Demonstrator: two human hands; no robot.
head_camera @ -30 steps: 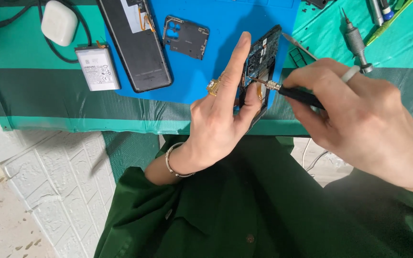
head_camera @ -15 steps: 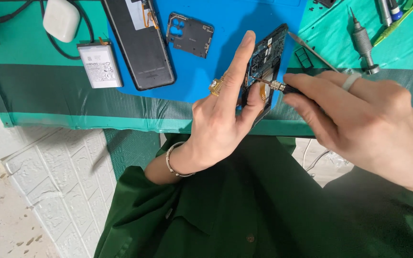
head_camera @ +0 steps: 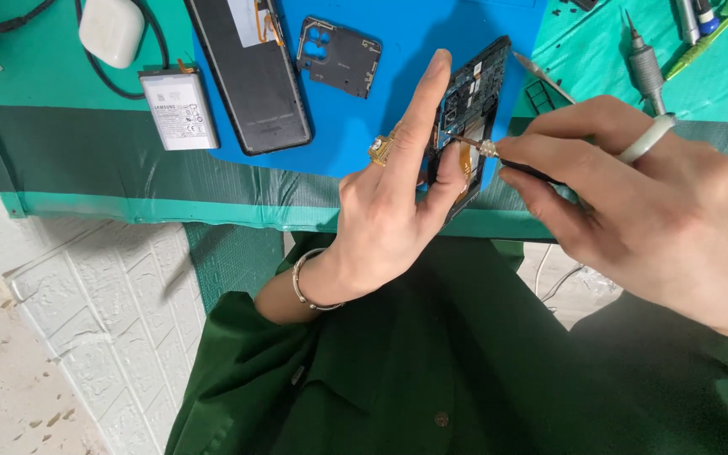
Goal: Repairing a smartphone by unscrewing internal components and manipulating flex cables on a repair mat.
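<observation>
Blue mat [head_camera: 406, 109] covers the middle of the table [head_camera: 69, 160], which wears a green cloth with a darker band, and over the mat's near edge the left hand [head_camera: 389, 211] holds an opened phone body [head_camera: 469, 105] tilted up on its edge, the forefinger stretched along its left side and the thumb pressed against its lower part, so this grip is closed on the phone. The right hand [head_camera: 642, 202] pinches a thin black screwdriver [head_camera: 499, 156] between thumb and fingers, its grip closed on the handle, with the metal tip touching the exposed board inside the phone. On the mat to the left lie a dark back cover [head_camera: 250, 76] and, just beside it, a small dark inner frame plate [head_camera: 339, 55]. Left of the mat rest a white battery [head_camera: 179, 109] and a white charger block [head_camera: 111, 29] with a black cable. A second screwdriver [head_camera: 646, 63] lies near the far right.
</observation>
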